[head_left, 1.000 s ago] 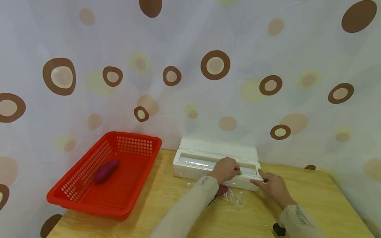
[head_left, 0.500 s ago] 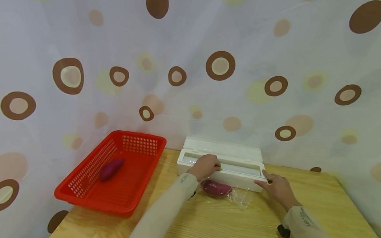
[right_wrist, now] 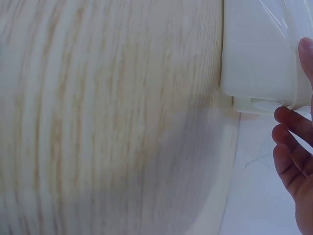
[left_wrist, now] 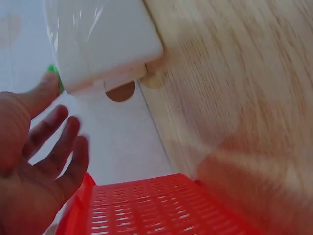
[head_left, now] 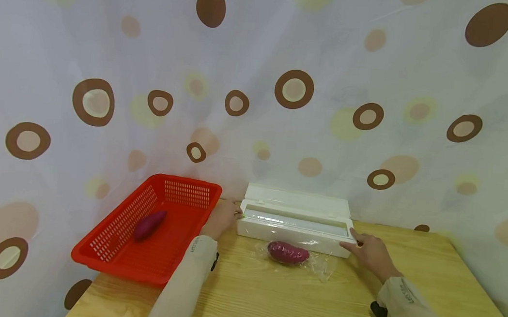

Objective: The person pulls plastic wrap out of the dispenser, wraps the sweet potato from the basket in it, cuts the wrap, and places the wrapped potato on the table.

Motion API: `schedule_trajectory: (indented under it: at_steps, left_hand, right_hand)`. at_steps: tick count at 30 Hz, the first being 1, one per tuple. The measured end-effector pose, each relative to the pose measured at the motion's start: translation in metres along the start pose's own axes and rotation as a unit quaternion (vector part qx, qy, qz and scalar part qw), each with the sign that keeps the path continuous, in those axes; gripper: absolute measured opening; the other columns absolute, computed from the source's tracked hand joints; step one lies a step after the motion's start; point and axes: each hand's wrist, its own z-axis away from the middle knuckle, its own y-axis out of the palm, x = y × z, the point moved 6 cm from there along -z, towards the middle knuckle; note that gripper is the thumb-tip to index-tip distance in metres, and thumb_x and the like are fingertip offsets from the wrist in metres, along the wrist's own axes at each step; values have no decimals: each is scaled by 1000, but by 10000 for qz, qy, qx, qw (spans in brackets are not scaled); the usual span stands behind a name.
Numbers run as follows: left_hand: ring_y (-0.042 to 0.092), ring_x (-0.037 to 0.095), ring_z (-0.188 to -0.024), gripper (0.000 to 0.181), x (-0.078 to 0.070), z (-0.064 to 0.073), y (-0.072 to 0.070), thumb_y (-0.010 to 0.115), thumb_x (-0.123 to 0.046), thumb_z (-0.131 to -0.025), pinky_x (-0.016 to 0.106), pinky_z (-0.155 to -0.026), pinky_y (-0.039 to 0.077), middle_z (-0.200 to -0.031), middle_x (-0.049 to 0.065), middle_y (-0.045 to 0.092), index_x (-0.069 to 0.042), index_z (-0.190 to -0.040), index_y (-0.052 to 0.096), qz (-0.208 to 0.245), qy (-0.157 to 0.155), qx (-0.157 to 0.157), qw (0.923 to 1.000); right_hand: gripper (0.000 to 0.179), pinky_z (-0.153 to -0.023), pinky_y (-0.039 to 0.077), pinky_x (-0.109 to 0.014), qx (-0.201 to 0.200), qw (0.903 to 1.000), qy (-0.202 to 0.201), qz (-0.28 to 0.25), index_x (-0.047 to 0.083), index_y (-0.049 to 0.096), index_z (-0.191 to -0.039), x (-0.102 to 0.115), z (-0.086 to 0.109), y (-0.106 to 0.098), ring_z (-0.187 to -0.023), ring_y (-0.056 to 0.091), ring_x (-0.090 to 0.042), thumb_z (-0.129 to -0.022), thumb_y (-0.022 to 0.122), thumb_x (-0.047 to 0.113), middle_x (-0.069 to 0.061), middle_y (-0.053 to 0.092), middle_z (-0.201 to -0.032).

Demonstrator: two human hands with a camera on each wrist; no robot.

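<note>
A white cling film dispenser (head_left: 271, 232) stands at the back of the table, lid raised, a roll of film (head_left: 294, 222) inside. My left hand (head_left: 221, 219) is at its left end, thumb against the small green slider (left_wrist: 54, 77); the other fingers are spread loosely in the left wrist view. My right hand (head_left: 371, 253) holds the dispenser's right end, thumb at the front and a finger on top. In the right wrist view its other fingertips (right_wrist: 282, 152) sit by the end wall. A purple sweet potato (head_left: 288, 253) wrapped in clear film lies before the dispenser.
On the left, close to my left forearm, stands a red perforated basket (head_left: 172, 279) with an unwrapped purple sweet potato (head_left: 148, 226) in it. A spotted curtain (head_left: 258, 81) hangs right behind the wooden table (head_left: 297, 302).
My left hand has slid leftward along the dispenser's front edge with the green slider, from near the right end to the left end. The wrapped sweet potato is now uncovered. My right hand stays put.
</note>
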Motion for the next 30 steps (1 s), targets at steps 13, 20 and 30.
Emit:
schedule_trajectory:
  at_steps: [13,20,30]
  left_hand:
    - [60,16,-80,12,13,3,-2,67,-13,-88,34,-75,51,-89,3,70,-6,-93,75,623,-717,292,9951]
    - [56,16,-77,15,13,3,-2,64,-14,-91,32,-72,49,-89,3,67,-6,-97,74,727,-1039,574,9903]
    - [57,24,-80,14,-14,6,-5,60,-13,-91,36,-71,50,-89,8,61,-5,-101,64,-743,-928,578,9912]
  right_hand:
    - [70,-61,38,-34,-57,9999,9,-100,-7,48,-132,-4,0,5,-66,42,-15,-88,62,46,0,52,-66]
    - [69,-61,39,-33,-60,10000,-46,-40,-6,47,-133,-4,0,2,-65,44,-14,-88,63,45,-4,58,-71]
    - [77,-60,38,-32,364,9985,285,-301,-6,38,-140,1,0,2,-69,45,-16,-90,57,50,-3,55,-78]
